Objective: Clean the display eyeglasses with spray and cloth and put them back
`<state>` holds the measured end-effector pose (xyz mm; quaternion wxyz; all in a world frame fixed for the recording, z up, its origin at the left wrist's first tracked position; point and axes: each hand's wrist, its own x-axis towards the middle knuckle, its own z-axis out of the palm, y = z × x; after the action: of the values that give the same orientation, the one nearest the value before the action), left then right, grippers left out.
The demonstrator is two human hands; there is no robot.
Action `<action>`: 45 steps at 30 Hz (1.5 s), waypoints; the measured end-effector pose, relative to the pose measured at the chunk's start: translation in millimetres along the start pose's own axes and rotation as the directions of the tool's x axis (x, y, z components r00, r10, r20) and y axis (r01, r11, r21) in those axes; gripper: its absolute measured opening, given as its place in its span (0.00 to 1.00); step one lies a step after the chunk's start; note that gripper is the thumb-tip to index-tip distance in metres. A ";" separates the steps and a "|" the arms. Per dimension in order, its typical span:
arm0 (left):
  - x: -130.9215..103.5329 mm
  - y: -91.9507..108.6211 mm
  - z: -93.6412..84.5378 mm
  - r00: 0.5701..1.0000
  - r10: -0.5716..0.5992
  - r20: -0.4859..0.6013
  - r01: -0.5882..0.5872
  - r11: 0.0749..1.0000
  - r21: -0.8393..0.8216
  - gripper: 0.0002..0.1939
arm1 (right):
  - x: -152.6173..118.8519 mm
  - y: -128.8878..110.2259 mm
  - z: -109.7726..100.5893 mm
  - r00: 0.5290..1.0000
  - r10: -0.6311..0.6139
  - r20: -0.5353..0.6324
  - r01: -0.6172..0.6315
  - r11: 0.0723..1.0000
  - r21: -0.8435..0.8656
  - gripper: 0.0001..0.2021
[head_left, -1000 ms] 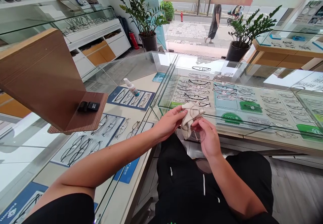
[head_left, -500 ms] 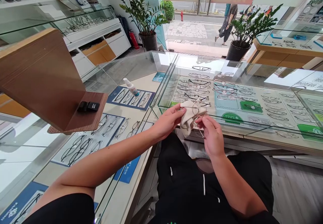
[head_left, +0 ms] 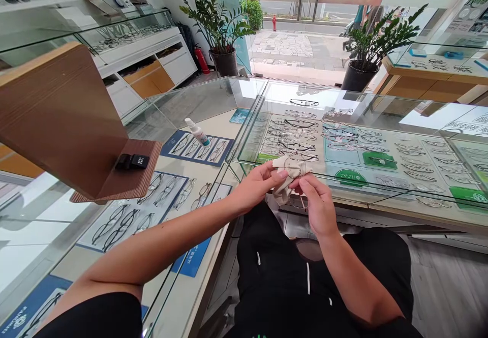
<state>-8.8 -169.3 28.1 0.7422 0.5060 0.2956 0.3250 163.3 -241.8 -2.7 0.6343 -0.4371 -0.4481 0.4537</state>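
Note:
My left hand (head_left: 262,183) is closed on a cream cleaning cloth (head_left: 281,191), which is bunched around part of a pair of thin-rimmed eyeglasses (head_left: 298,204). Fingers of my right hand (head_left: 319,198) pinch the frame of the eyeglasses from the other side. One rim shows against the cloth, and another part of the frame hangs below my fingers. Both hands are close together above my lap, at the front edge of the glass display case (head_left: 368,205). Exactly which part of the frame each fingertip touches is hidden.
A white spray bottle (head_left: 198,132) stands on the left glass counter. Nearer on it is a brown folding stand (head_left: 72,124) with a black object (head_left: 132,161) on its base. Several eyeglasses (head_left: 299,124) lie inside the cases. Potted plants (head_left: 224,63) stand beyond.
My left hand has shifted slightly right with the cloth, now wrapped closer over the rim. My right hand has moved slightly left, so the hands are nearer together. Outside, the passers-by have moved right.

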 end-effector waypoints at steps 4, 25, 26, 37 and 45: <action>0.6 -1.4 0.3 0.998 0.001 -0.059 -0.001 1.000 -0.002 0.25 | 0.8 0.6 -1.8 1.000 -0.010 0.015 0.011 0.999 -0.046 0.14; -2.1 1.1 4.7 0.993 0.035 -0.115 -0.024 0.995 0.094 0.31 | -0.4 -12.1 7.8 0.944 -0.240 0.225 0.327 0.744 -0.582 0.14; -2.0 1.2 5.0 0.992 0.043 -0.115 -0.032 0.995 0.094 0.30 | -0.4 -12.6 8.5 0.941 -0.246 0.232 0.337 0.733 -0.591 0.14; -6.0 2.5 6.2 0.990 0.052 -0.128 -0.037 0.992 0.120 0.31 | 0.1 -19.0 11.0 0.938 -0.230 0.259 0.335 0.795 -0.506 0.14; 6.4 26.5 -5.7 0.943 0.046 -0.331 -0.073 0.995 -0.068 0.21 | 20.6 -45.9 -14.0 0.976 -0.049 0.210 0.055 0.998 -0.023 0.16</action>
<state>-14.1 -153.9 50.6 0.6919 0.4235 0.3867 0.4385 189.1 -233.4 41.8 0.5888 -0.3840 -0.5301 0.4743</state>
